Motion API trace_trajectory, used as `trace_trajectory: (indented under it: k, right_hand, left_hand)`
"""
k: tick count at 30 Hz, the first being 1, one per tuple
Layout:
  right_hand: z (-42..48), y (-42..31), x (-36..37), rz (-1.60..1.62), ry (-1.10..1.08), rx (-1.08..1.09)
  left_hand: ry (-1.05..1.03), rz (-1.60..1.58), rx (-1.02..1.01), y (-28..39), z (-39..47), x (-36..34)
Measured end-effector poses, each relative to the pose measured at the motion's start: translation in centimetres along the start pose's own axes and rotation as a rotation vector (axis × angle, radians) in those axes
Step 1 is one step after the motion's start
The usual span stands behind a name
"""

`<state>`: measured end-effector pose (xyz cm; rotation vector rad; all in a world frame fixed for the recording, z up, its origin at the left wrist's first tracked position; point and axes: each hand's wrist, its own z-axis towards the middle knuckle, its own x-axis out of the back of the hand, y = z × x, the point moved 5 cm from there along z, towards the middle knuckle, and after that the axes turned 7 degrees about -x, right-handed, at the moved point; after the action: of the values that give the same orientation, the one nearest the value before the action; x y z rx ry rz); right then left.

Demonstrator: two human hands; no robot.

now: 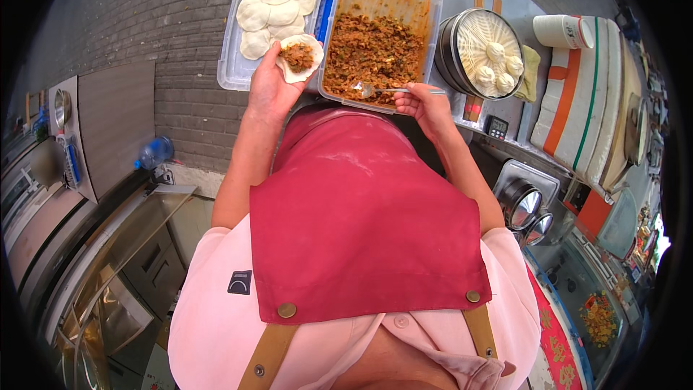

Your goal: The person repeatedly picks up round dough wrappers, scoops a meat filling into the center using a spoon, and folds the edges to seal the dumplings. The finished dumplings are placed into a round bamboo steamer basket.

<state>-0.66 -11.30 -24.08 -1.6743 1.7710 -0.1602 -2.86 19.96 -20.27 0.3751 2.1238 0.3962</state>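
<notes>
A round dough wrapper rests in my left hand, with a mound of reddish-brown filling on it. My right hand grips the handle of a metal spoon. The spoon's bowl touches the chopped filling near the front end of a plastic tub. Left of this tub, several flat wrappers overlap in a shallow clear plastic container. On the right, several pleated buns sit on the woven liner of a round steamer.
A folded cloth lies beside the steamer. Further right, stacked paper cups lie on a white foam box with coloured tape. A digital timer is at the table's near edge. Round metal pots stand lower right.
</notes>
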Motion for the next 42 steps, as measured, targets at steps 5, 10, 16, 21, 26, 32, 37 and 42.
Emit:
trace_trajectory:
  k: [5,10,16,21,26,32,37,42]
  right_hand:
    - [-0.3,-1.2,1.8,0.212,-0.052,-0.012]
    - [-2.2,-5.1,-0.5,0.203,-0.144,0.116]
    - [-4.5,-8.1,-6.7,-0.129,-0.109,0.396]
    - [-8.0,-8.7,-9.8,-1.056,0.036,1.056]
    - [-9.0,-5.2,-11.4,-1.465,0.033,1.409]
    - [-10.1,-4.1,-10.9,-1.427,0.045,1.491]
    - [-14.3,-8.1,-9.3,-1.040,0.165,1.247]
    - [-10.3,-8.6,-5.7,-0.097,0.031,0.625]
  left_hand:
    - [0.049,0.035,0.001,-0.3,0.4,1.3]
    - [0.102,0.116,0.023,-2.4,1.2,1.6]
    - [-0.022,0.121,0.131,-5.8,1.0,-2.4]
    - [-0.041,0.071,0.125,-7.3,2.0,-4.7]
    - [-0.042,-0.002,0.118,-7.9,3.4,-6.9]
    - [-0.060,-0.015,0.097,-8.5,4.1,-7.6]
    - [-0.190,0.080,0.091,-8.1,3.0,-7.8]
    - [-0.213,0.112,0.129,-8.2,0.8,-8.7]
